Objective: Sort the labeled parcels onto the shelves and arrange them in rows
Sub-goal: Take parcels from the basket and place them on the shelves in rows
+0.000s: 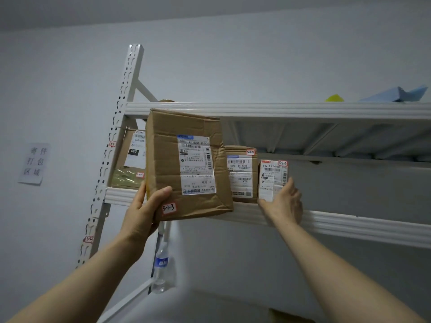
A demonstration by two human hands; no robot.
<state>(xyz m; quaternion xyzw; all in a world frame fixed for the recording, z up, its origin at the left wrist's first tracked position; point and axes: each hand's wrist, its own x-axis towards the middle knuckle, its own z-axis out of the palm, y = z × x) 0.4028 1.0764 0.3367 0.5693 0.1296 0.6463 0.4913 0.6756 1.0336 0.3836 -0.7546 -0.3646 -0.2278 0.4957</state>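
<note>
**Two hands, one parcel each at the shelf**

Left hand point(144, 213) grips the big brown parcel tagged 3-1-3 point(186, 164) at its lower left corner, thumb on the front. The parcel is tilted in front of the shelf point(349, 224) lip; contact unclear. Right hand point(283, 201) pinches the small white parcel 3-1-5 point(272, 180), which stands upright on the shelf. Parcel 3-1-4 point(241, 173) sits between the hands, parcel 3-1-1 point(130, 159) up left of the left hand. A water bottle point(161, 269) is below the left hand.
</note>
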